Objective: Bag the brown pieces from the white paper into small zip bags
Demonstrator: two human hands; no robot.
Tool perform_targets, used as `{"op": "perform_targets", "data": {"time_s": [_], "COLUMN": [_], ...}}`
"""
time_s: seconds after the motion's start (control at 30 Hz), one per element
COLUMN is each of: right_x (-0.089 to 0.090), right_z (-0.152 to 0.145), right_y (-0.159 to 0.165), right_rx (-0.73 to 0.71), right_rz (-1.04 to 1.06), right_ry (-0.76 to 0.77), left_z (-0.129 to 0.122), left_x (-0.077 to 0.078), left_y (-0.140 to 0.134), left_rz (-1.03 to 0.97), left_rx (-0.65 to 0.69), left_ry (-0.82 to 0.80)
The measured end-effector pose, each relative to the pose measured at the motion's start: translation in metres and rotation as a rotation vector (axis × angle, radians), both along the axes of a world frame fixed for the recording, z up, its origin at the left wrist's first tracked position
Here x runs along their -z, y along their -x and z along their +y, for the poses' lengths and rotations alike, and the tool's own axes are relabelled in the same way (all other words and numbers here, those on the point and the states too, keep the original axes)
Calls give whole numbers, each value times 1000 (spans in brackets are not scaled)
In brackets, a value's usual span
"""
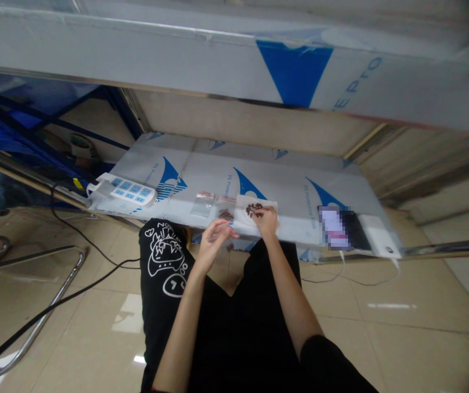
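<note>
At the front edge of the shelf, my right hand [266, 219] reaches onto a white sheet [272, 206]. Its fingers are pinched together at a heap of small dark-brown pieces [253, 209]; what lies between the fingertips is hidden. My left hand [214, 238] hovers just in front of the edge, fingers loosely curved and apart, with nothing visible in them. Beyond it lies a clear plastic bag [225, 213] with similar brown pieces inside. Left of that is another clear bag [203, 203]. The pieces are too small to identify.
A white power strip [134, 192] lies at the shelf's left. A phone [336, 228] and a white device [379, 234] with cables sit at the right. An upper panel [201, 60] overhangs the shelf [201, 158]. A metal chair frame [68, 284] stands at left.
</note>
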State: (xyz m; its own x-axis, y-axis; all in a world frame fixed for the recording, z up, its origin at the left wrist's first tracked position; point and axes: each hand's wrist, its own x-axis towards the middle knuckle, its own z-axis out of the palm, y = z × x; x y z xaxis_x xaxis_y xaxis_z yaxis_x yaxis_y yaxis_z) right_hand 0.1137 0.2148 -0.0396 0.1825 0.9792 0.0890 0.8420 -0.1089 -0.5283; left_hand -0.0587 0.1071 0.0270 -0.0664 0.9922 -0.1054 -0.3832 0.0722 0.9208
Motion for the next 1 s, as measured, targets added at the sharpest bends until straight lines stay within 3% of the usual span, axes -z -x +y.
{"op": "perform_targets", "data": {"time_s": [0.1,0.2,0.27,0.4,0.53,0.63,0.7,0.77,0.9,1.0], "right_x": [-3,-17,-34,-79,-118,-129,-127,-117,-79,-45], "right_z": [0,-1,-5,-26,-53,-61,-59,-52,-34,-28], "right_y": [1,1,2,6,14,16,13,6,-22,-45], "right_rx": [-6,-69,-197,-614,-861,-964,-965,-877,-488,-255], "right_rz": [44,114,197,432,330,272,305,367,360,177], "right_ry": [-29,-67,-113,-229,-105,-28,-16,-53,-168,-48], "left_z": [0,0,0,1,1,1,0,-1,-3,-2], "left_x": [-1,-2,-2,3,12,14,11,6,-3,-5], "left_y": [0,0,1,2,1,0,-2,-2,1,5], "left_rz": [31,68,113,265,450,509,500,458,275,151], "left_rx": [-2,-15,-8,85,212,270,273,258,187,85], "left_ry": [7,31,34,-2,-77,-124,-120,-77,60,67]}}
